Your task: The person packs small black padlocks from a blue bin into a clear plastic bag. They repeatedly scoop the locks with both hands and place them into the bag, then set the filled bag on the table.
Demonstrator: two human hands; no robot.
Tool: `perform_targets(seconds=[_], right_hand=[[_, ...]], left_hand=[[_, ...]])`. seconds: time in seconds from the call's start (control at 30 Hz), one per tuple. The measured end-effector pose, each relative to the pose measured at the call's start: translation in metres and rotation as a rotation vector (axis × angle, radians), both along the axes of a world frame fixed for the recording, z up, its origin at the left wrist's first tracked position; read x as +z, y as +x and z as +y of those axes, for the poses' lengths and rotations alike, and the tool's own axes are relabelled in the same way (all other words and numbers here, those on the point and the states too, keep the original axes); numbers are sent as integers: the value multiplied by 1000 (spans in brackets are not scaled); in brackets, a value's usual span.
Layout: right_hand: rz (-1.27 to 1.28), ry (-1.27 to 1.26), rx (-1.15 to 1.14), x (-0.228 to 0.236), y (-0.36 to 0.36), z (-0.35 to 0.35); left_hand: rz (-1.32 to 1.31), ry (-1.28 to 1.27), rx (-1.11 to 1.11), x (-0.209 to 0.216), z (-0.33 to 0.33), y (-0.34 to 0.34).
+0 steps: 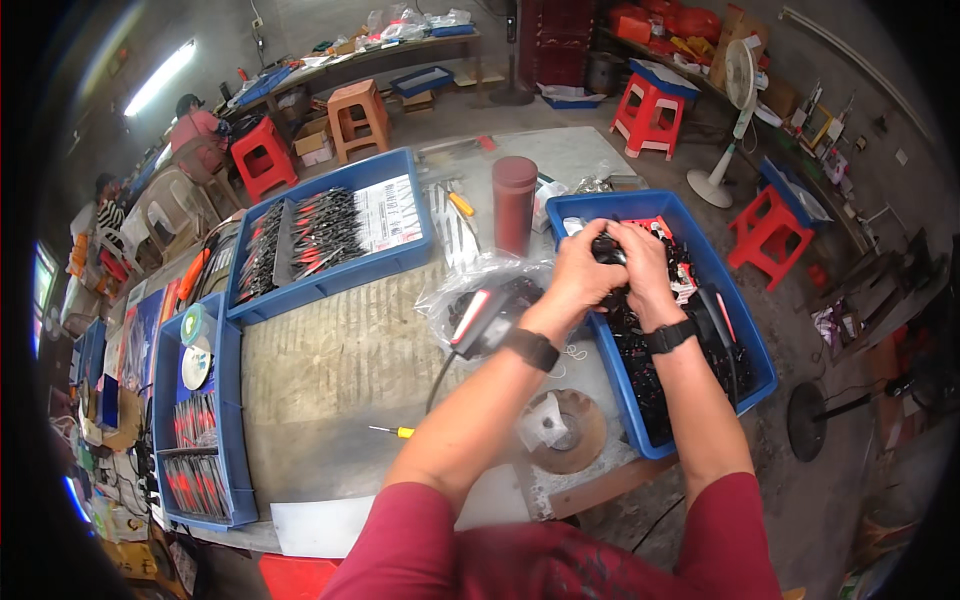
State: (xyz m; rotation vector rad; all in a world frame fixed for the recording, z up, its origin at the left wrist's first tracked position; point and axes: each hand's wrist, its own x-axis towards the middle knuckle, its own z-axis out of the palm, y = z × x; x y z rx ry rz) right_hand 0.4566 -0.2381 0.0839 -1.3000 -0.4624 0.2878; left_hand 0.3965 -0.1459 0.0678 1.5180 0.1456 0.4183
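Both my hands are up over a blue bin (622, 385) at the right side of the table. My left hand (580, 270) and my right hand (643, 262) meet with fingers curled around a small black part (608, 248), whose exact kind I cannot make out behind the fingers. Many small black pieces (655, 408) fill the bin below, with red-and-white packaging (684, 284) among them. Left of my left hand lies a clear plastic bag (432, 310) with dark contents. Each wrist wears a black band with a device attached.
A dark red cylinder (513, 205) stands beyond the bag. Blue trays of black-and-red items (330, 230) line the table's left and far sides. Near me lie a yellow-handled screwdriver (403, 432) and a round disc (568, 430). Red stools (655, 115), a fan (738, 110) and seated people are farther off.
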Motion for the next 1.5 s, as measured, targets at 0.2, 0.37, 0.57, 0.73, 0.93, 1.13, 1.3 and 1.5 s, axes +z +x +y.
perform_targets(seconds=[0.2, 0.37, 0.57, 0.73, 0.93, 1.13, 1.3, 1.5], right_hand=[[40, -14, 38, -30, -29, 58], [147, -81, 53, -65, -46, 82], [49, -106, 105, -83, -56, 82], [-174, -448, 138, -71, -53, 70], [-554, -834, 313, -38, -55, 52], [-901, -1038, 116, -38, -42, 53], [-1031, -1165, -47, -42, -33, 51], [-985, -1322, 104, -35, -33, 57]], left_hand=[[132, -101, 17, 0, 46, -51], [164, -74, 25, -35, 74, -69], [57, 624, 217, -73, 90, -84], [146, 763, 81, -60, 97, -97], [209, 1029, -50, -38, 99, -112], [453, 841, 103, -18, 105, -113], [451, 1131, 420, -29, 129, -136], [509, 707, 308, -63, 154, -137]])
